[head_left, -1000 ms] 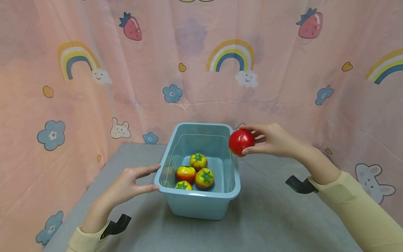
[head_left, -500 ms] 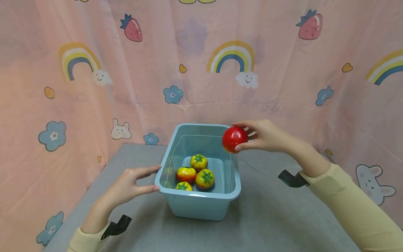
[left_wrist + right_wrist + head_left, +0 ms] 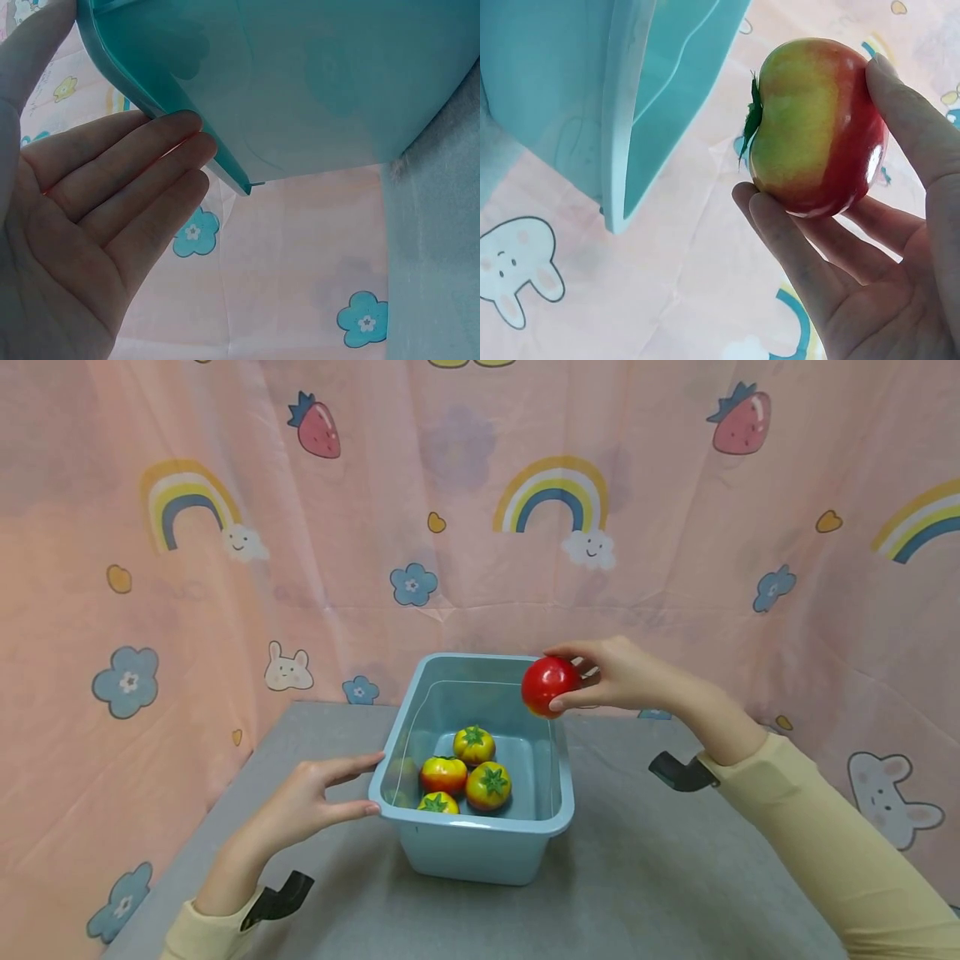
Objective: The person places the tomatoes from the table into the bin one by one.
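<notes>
My right hand (image 3: 622,677) grips a shiny tomato (image 3: 549,687) between thumb and fingers, above the far right part of the light blue plastic basin (image 3: 472,853). In the right wrist view the tomato (image 3: 817,127) is red on one side and yellow-green on the other, with green leaves facing the basin. Several red-yellow tomatoes with green tops, one of them a tomato (image 3: 488,786) near the middle, lie on the basin's floor. The left hand (image 3: 300,802) touches the basin's left rim, its fingers nearly straight; in the left wrist view the fingertips (image 3: 186,124) lie against the rim.
A grey table (image 3: 637,877) bears the basin. Behind and beside it hangs a pink curtain (image 3: 645,560) printed with rainbows, flowers, rabbits and strawberries. Each wrist carries a black mount, such as the right wrist's mount (image 3: 682,772).
My right hand has carried the tomato leftward and slightly up, from beside the basin's right rim to over the basin. The left hand stays at the rim.
</notes>
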The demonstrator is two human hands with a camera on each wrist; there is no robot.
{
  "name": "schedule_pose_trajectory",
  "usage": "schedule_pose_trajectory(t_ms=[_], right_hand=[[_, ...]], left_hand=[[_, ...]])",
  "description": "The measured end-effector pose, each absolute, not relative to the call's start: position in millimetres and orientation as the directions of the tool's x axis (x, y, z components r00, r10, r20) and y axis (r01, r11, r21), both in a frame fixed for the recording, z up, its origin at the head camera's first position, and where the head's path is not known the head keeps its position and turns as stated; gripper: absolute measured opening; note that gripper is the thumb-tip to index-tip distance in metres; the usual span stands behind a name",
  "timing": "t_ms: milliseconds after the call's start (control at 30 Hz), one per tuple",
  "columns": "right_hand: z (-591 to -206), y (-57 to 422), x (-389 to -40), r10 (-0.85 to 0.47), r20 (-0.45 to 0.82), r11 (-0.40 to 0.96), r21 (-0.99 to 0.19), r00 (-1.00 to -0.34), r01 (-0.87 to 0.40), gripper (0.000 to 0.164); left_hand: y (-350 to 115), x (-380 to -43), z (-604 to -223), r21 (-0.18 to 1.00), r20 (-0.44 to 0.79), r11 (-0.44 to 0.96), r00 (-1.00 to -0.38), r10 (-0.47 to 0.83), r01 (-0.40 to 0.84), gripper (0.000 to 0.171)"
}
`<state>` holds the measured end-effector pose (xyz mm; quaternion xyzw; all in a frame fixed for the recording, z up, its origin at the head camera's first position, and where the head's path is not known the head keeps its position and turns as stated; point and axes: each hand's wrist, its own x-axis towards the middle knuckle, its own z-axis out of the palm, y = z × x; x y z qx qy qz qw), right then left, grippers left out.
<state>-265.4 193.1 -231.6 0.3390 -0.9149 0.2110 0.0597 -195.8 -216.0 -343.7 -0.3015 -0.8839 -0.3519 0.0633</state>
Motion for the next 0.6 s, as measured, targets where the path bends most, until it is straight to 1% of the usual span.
schedule_pose_trajectory(t_ms=[267,600], right_hand=[[-232,187,-273,-0.600,0.219,0.680,-0.367,-0.770,-0.635,0.068],[-236,188,-277,-0.604,0.234,0.668,-0.372,-0.762,-0.644,0.061]], left_hand=[[-217,-196,-344,0.592,0.318,0.568,-0.813,0.488,0.572,0.064],[-217,-197,-344,0.583,0.323,0.567,-0.807,0.495,0.582,0.064]])
